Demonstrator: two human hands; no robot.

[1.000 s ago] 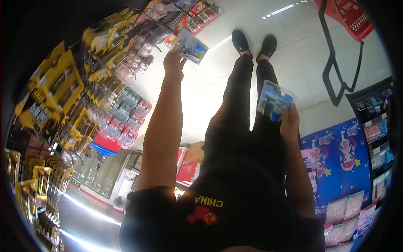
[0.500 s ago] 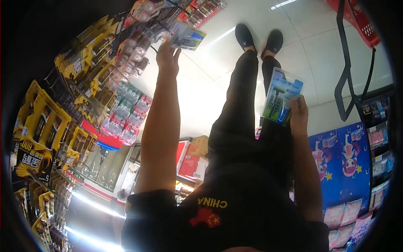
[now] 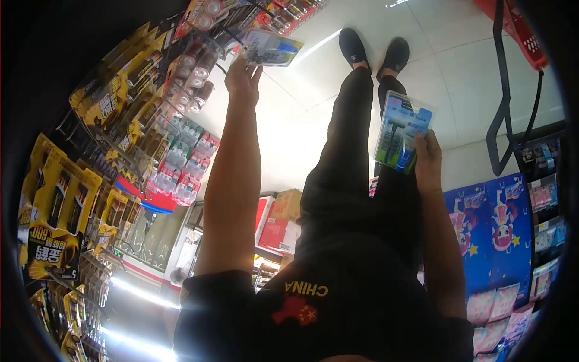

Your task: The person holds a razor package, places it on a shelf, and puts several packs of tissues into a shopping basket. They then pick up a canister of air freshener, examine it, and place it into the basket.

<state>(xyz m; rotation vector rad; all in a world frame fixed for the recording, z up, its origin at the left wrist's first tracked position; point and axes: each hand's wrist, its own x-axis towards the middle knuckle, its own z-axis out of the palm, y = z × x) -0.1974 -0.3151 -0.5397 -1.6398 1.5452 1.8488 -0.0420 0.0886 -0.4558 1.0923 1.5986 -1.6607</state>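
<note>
My right hand point(image 3: 428, 160) grips a razor blister pack point(image 3: 398, 130) by its side edge, thumb across the front. Behind its clear plastic show dark green razors and a small blue tube on a blue and green card. Up at the left, my left hand point(image 3: 242, 81) is raised to a second blister pack point(image 3: 274, 48), its fingers closed at the near edge. This pack is tilted, with blue and yellow-green colouring, and overlaps the end of a rack hook in this view. Part of my left fingers is hidden behind it.
On the left, a rack holds yellow-black battery packs point(image 3: 57, 205) and rolled-looking battery packs point(image 3: 196, 69). A red basket point(image 3: 531, 45) with a dark handle is at upper right. Below it stand a blue cartoon panel point(image 3: 491, 229) and shelves of small goods point(image 3: 546, 235). My shoes point(image 3: 395, 55) stand on pale tiles.
The left pack has shifted slightly right and up, with my left hand still at it. The right pack has tilted a little and moved slightly up and left.
</note>
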